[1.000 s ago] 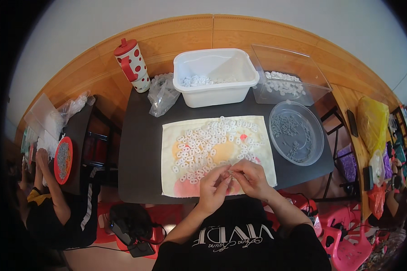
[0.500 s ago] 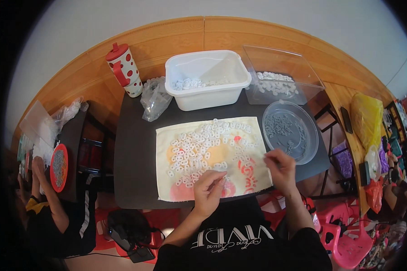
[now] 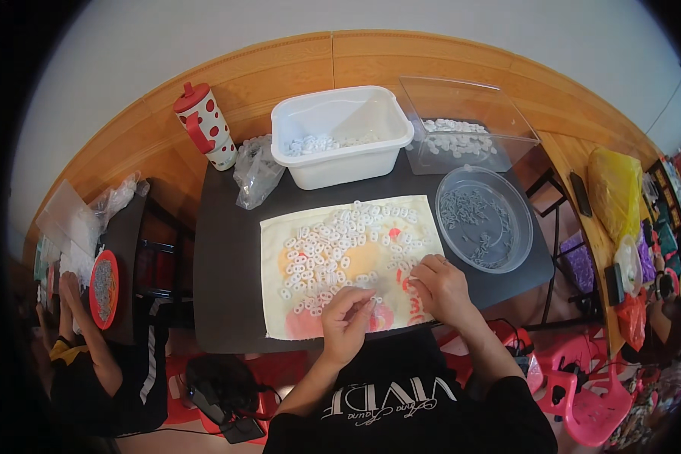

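Observation:
My left hand (image 3: pixel 346 324) is held over the near edge of a cream cloth (image 3: pixel 280 230), thumb and fingertips pinched together on something small I cannot make out. Over the cloth's right part is my right hand (image 3: pixel 443 290), fingers closed in a pinch; what they hold, if anything, is hidden. Many small white oval plastic pieces with two holes (image 3: pixel 321 246) lie scattered on the cloth, thickest at its middle and far side. To the right of the cloth stands a round clear tub (image 3: pixel 527 236) holding small grey slender pieces (image 3: pixel 467 207).
Behind the cloth stand a white basin (image 3: pixel 344 168) with white pieces, a clear plastic bag (image 3: pixel 259 172), a spotted tumbler (image 3: pixel 208 127) and a clear box (image 3: pixel 461 98) with white discs. At another table on the left, a person works beside a red bowl (image 3: pixel 96 309).
My right hand has moved left from beside the round tub to over the cloth, closer to my left hand. The left hand has stayed nearly in place.

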The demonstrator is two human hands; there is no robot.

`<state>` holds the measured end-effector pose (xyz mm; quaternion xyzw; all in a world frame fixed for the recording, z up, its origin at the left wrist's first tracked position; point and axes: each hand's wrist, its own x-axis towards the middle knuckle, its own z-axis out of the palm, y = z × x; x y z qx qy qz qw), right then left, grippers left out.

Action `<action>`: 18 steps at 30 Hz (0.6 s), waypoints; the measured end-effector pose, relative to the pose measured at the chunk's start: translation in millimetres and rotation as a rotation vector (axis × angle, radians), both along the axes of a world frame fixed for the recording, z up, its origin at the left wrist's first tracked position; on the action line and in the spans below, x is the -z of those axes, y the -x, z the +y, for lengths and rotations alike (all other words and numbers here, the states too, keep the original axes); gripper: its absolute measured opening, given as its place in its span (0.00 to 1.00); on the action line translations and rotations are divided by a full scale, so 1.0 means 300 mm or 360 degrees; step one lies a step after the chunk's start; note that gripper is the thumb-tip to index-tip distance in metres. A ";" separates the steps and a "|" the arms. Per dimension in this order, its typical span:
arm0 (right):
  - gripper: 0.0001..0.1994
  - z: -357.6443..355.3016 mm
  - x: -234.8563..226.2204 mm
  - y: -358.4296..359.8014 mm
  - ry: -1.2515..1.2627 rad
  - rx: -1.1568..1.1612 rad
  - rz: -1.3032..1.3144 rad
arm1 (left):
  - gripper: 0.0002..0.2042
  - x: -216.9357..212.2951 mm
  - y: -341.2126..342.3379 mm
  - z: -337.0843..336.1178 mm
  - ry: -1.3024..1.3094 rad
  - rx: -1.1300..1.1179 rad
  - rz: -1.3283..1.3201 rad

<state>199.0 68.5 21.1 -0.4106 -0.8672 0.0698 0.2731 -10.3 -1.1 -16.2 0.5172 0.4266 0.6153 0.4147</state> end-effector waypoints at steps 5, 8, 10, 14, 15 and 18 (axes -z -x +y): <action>0.06 -0.024 -0.008 0.030 0.0215 -0.0041 0.0376 | 0.11 0.001 0.000 -0.003 0.0041 0.0045 -0.0019; 0.04 -0.016 0.016 0.037 0.0321 -0.0140 0.0454 | 0.13 -0.006 0.003 0.001 0.0031 0.0063 -0.0008; 0.05 -0.024 0.023 0.046 0.0623 -0.0137 0.0844 | 0.13 -0.012 0.001 -0.003 0.0035 0.0085 -0.0014; 0.06 -0.024 0.026 0.093 0.0697 -0.0122 0.1120 | 0.14 -0.012 -0.001 -0.006 0.0102 0.0099 -0.0125; 0.06 -0.021 0.034 0.093 0.0698 -0.0124 0.1121 | 0.14 -0.013 0.000 -0.006 0.0130 0.0073 -0.0130; 0.06 -0.017 0.045 0.081 0.0510 -0.0092 0.0927 | 0.14 -0.013 -0.005 0.003 0.0092 0.0021 -0.0188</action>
